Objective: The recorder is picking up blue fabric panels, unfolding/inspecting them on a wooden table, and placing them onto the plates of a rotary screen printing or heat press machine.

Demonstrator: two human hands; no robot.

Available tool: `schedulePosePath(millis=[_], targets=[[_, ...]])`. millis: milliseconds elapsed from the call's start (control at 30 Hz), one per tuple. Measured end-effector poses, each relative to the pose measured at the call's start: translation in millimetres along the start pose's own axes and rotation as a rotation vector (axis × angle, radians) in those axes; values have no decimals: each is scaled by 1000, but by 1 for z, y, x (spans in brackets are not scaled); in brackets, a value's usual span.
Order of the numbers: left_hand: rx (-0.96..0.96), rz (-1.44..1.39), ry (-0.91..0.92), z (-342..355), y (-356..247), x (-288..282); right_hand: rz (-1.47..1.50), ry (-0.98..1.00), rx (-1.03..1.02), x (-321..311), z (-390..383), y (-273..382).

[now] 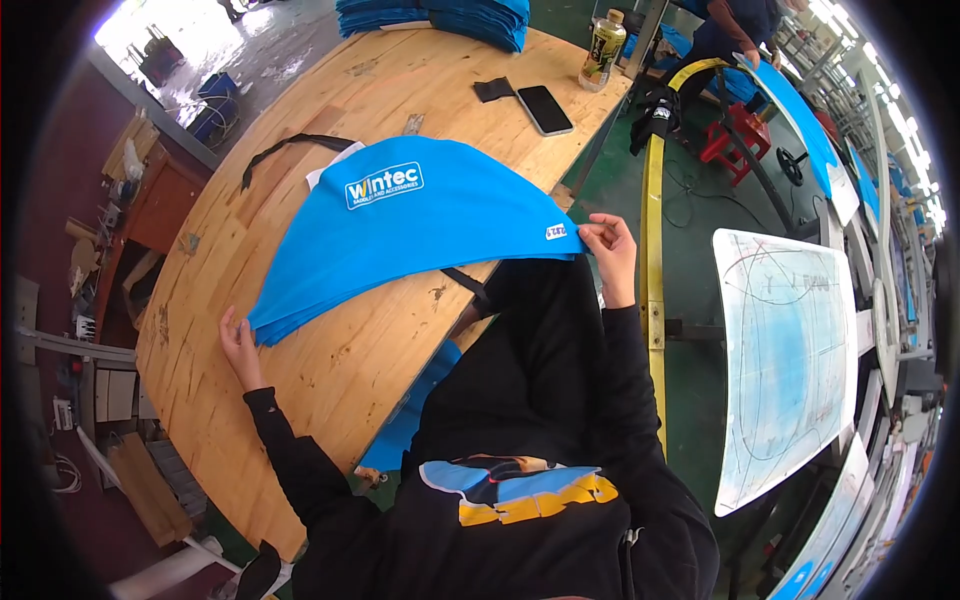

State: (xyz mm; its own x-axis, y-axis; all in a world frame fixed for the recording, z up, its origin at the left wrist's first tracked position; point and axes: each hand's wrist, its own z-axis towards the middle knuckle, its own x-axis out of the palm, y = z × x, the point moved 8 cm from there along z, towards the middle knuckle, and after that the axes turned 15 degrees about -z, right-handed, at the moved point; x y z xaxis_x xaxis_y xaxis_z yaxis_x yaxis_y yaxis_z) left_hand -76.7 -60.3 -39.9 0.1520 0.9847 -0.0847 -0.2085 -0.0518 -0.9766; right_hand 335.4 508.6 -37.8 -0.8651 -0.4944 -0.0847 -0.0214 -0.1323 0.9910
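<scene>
- Presently, blue layered fabric (410,240) lies between left grip (240,352) and right grip (613,258), its right tip overhanging the table (310,410).
- Right grip: narrow, pinching that tip just beside a small white label (555,231).
- Left grip: fingers against the opposite tip; whether closed on it, cannot tell.
- Step, as judged: lining up the layers' corners.
- Next move likely calls for light, even tension from both grips.
</scene>
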Motion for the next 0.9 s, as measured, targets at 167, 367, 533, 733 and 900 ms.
schedulePosePath(millis=[167, 367, 533, 733, 900], targets=[[658, 938, -160, -47, -117, 84, -375, -233, -198, -11, -9, 34], [691, 578, 449, -70, -155, 251, -560, -9, -775, 128, -16, 139], [770, 753, 510, -37, -118, 325, -1071, 99, -884, 223, 7, 128], [136, 945, 365, 57, -49, 250, -1166, 187, -791, 228, 39, 66], [177, 1124, 61, 44, -44, 166, -1162, 192, -794, 234, 33, 64]])
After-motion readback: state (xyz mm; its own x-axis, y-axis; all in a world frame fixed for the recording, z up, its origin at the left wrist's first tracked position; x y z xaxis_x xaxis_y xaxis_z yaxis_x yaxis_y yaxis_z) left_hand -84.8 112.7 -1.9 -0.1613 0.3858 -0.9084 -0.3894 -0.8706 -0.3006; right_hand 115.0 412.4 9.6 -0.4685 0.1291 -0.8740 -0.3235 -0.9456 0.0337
